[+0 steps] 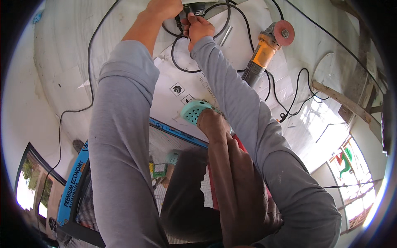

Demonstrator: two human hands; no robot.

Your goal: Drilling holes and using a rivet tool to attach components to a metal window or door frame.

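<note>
My left hand (165,7) is at the top edge of the view, its fingers curled and partly cut off. Just below and to its right, my right hand (200,27) closes with bent fingers on a black cable (179,21). A dark device (196,7) with a pale edge sits between and above the two hands, mostly out of view. Loops of black cord hang around them over a white cardboard sheet (165,97). To the right of my right forearm lies a yellow and black angle grinder (261,53) with a reddish disc.
Below my hands, a foot in a turquoise clog (194,111) rests on the cardboard. A blue-edged frame (74,186) with mesh is at the lower left. A thin metal rod (226,36) lies near my right hand. Wooden pieces (351,103) stand at the right, and cords cross the floor.
</note>
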